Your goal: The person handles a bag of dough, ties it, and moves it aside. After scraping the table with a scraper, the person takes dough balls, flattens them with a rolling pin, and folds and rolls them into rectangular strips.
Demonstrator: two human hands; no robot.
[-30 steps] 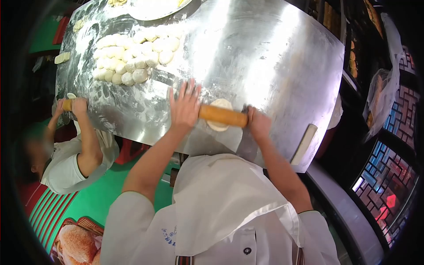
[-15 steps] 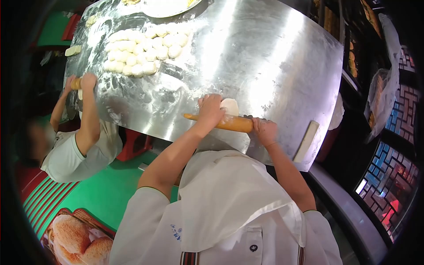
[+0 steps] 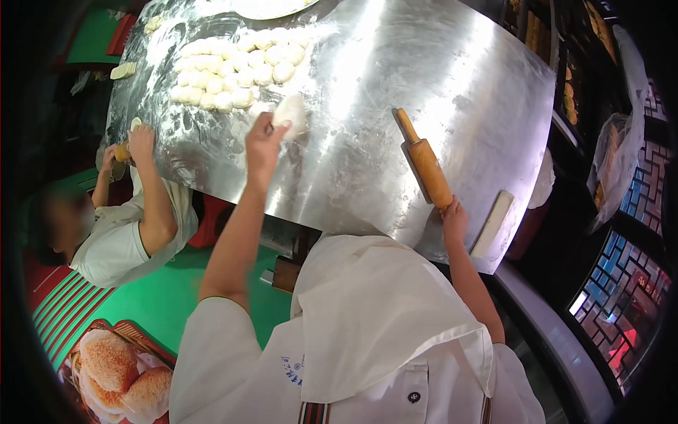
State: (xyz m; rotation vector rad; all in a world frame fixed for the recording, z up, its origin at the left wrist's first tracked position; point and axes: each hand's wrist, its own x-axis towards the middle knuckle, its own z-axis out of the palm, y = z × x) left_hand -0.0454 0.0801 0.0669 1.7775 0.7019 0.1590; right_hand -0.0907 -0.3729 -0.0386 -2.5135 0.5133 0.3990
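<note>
- Rolling pin of tan wood, a thick cylinder with slim handles [image 3: 432, 172], lay ahead of the right hand [image 3: 455, 220], its long axis slanting away and leftward. That hand's fingers were closed around the near handle; the far handle was free.
- Pale, flat, round sheet of dough [image 3: 290, 113] was well left of the pin, just beyond the left hand [image 3: 263, 145], which was nearer to it than the right. The left thumb and fingers were parted, the thumb at the sheet's near edge; blur hid whether they pinched it.
- Smooth, whitish dough balls [image 3: 244, 65] sat close together beyond the left hand, on the silvery metal table [image 3: 353, 157].
</note>
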